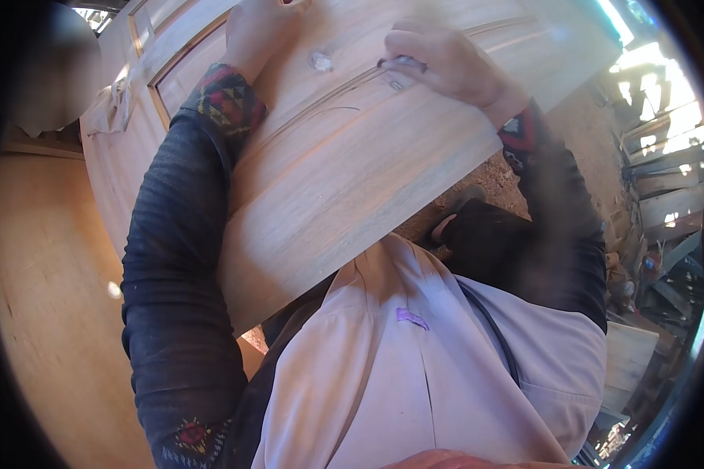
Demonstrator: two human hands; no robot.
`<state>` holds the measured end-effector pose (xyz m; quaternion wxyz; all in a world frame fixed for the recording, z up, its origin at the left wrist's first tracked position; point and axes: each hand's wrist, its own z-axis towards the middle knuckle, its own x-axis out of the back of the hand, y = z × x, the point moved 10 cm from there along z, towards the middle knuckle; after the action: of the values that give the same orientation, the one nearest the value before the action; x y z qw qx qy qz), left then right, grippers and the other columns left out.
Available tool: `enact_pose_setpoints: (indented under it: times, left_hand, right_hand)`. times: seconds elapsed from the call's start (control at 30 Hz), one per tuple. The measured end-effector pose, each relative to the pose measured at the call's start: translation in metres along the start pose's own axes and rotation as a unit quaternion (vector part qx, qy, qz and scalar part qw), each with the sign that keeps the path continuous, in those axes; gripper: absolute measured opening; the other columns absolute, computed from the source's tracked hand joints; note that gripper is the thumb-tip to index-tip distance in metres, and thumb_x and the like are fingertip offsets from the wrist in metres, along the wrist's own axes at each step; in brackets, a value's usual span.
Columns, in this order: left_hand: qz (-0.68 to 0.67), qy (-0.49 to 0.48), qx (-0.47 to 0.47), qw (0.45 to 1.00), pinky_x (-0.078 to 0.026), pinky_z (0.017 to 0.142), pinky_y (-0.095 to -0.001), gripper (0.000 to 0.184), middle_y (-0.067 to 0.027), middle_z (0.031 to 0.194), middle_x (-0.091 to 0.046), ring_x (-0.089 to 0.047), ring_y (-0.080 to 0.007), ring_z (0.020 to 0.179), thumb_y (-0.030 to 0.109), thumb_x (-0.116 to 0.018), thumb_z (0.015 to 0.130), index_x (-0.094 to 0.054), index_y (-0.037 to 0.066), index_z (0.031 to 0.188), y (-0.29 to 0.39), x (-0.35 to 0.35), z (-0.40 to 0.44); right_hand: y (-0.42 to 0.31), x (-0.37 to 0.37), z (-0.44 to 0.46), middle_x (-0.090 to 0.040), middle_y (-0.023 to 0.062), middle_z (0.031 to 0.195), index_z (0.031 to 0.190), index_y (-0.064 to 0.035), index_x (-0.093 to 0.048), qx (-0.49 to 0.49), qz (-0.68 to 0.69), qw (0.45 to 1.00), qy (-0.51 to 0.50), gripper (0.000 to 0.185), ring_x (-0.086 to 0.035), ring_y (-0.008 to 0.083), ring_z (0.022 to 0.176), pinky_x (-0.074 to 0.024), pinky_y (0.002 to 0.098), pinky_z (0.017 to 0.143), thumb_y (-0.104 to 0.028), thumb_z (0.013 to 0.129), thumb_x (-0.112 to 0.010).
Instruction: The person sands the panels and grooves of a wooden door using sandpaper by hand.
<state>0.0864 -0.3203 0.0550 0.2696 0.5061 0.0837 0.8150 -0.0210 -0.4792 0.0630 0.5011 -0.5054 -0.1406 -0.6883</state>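
A large pale wooden panel door, with raised mouldings and grooves, lies in front of me. My right hand is closed on a small grey folded piece, pressed along a groove of the door. What that piece is made of I cannot tell. My left hand is above the door near the top edge of the view, blurred, its fingers curled and partly cut off. Whatever they hold is hidden. Between the hands lies a small white crumpled scrap. A thin curved strand rests below it on the wood.
A pale cloth hangs at the door's far left edge. Another wooden board stands at the left. Scrap timber is piled at the right over reddish ground. My light apron touches close to the door's near edge.
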Motion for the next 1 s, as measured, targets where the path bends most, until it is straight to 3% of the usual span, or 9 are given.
enact_pose_setpoints:
  times: [0.1,0.3,0.4,0.5,0.6,0.7,0.8,0.9,1.0]
  left_hand:
    - [-0.126,-0.064,0.155,0.978,-0.053,0.067,-0.0348,0.029,-0.0142,0.078,-0.071,-0.07,-0.0248,0.073,0.029,-0.065,0.084,-0.071,0.004,0.096,0.006,0.007,-0.013]
    - [-0.097,-0.047,0.076,0.991,-0.052,0.059,-0.0323,0.029,-0.0132,0.072,-0.07,-0.069,-0.0205,0.066,0.029,-0.064,0.085,-0.071,0.002,0.093,0.001,0.001,-0.006]
    - [-0.072,-0.03,0.06,0.995,-0.052,0.059,-0.0318,0.029,-0.0131,0.073,-0.07,-0.069,-0.0197,0.066,0.03,-0.065,0.086,-0.071,0.003,0.093,0.004,0.006,-0.004]
    - [-0.141,-0.096,0.156,0.973,-0.053,0.062,-0.0325,0.029,-0.013,0.074,-0.071,-0.069,-0.0204,0.068,0.031,-0.066,0.086,-0.071,0.003,0.094,0.005,-0.002,-0.011]
    - [-0.121,-0.072,0.108,0.984,-0.053,0.064,-0.0334,0.028,-0.0131,0.075,-0.071,-0.07,-0.0215,0.069,0.03,-0.066,0.087,-0.071,0.004,0.095,-0.003,-0.003,-0.006]
    - [-0.089,-0.043,0.059,0.993,-0.053,0.063,-0.0334,0.028,-0.0128,0.073,-0.07,-0.069,-0.0214,0.068,0.029,-0.065,0.087,-0.071,0.003,0.095,-0.003,0.0,-0.002]
    - [-0.114,-0.07,0.097,0.986,-0.053,0.064,-0.0337,0.029,-0.0136,0.075,-0.071,-0.069,-0.0216,0.069,0.03,-0.066,0.086,-0.071,0.002,0.095,-0.002,-0.002,-0.006]
    - [-0.02,0.01,-0.018,1.0,-0.053,0.064,-0.0336,0.03,-0.0137,0.076,-0.071,-0.07,-0.0214,0.069,0.03,-0.066,0.086,-0.071,0.002,0.094,-0.004,-0.001,0.002]
    - [-0.124,-0.071,0.126,0.982,-0.053,0.066,-0.0341,0.031,-0.0149,0.078,-0.071,-0.07,-0.0225,0.072,0.031,-0.066,0.085,-0.071,0.002,0.094,-0.001,0.003,-0.008]
  right_hand:
    - [0.029,0.019,-0.014,-0.051,0.0103,0.078,0.085,-0.0033,-0.054,-0.062,-0.024,0.997,0.042,0.016,-0.052,0.0284,0.073,-0.0437,0.0365,0.067,-0.009,0.084,-0.069]
    - [-0.014,0.012,0.002,-0.05,0.0109,0.076,0.084,-0.0035,-0.055,0.061,-0.037,0.996,0.052,0.015,-0.052,0.0301,0.073,-0.0439,0.0389,0.066,-0.008,0.082,-0.07]
    - [0.021,0.019,-0.013,-0.05,0.0108,0.079,0.085,-0.0039,-0.053,-0.042,-0.081,0.995,0.046,0.016,-0.053,0.03,0.076,-0.0438,0.0391,0.067,-0.006,0.081,-0.069]
    - [-0.014,0.011,-0.001,-0.049,0.0105,0.079,0.084,-0.0039,-0.052,0.05,-0.078,0.995,0.035,0.017,-0.052,0.0294,0.076,-0.0437,0.0385,0.067,-0.005,0.081,-0.068]
    - [-0.018,0.009,0.005,-0.048,0.0104,0.077,0.082,-0.0038,-0.052,0.071,-0.048,0.996,0.038,0.017,-0.052,0.0293,0.075,-0.044,0.0379,0.067,-0.005,0.081,-0.068]
    - [0.009,0.016,-0.006,-0.049,0.0105,0.077,0.082,-0.0033,-0.052,-0.002,-0.082,0.996,0.02,0.016,-0.053,0.0292,0.074,-0.0442,0.0376,0.067,-0.006,0.082,-0.068]
    - [-0.004,0.012,-0.004,-0.051,0.0105,0.078,0.083,-0.0025,-0.053,0.019,-0.009,0.999,0.032,0.016,-0.053,0.029,0.074,-0.0441,0.0372,0.067,-0.006,0.082,-0.069]
    - [-0.005,0.007,0.001,-0.052,0.0105,0.077,0.084,-0.0019,-0.054,0.007,-0.025,0.999,0.022,0.016,-0.053,0.0284,0.073,-0.0438,0.0365,0.066,-0.005,0.082,-0.069]
    - [0.006,0.01,-0.005,-0.051,0.0103,0.077,0.085,-0.0023,-0.054,-0.003,-0.036,0.999,0.018,0.015,-0.053,0.0286,0.074,-0.0439,0.0367,0.066,-0.005,0.082,-0.069]
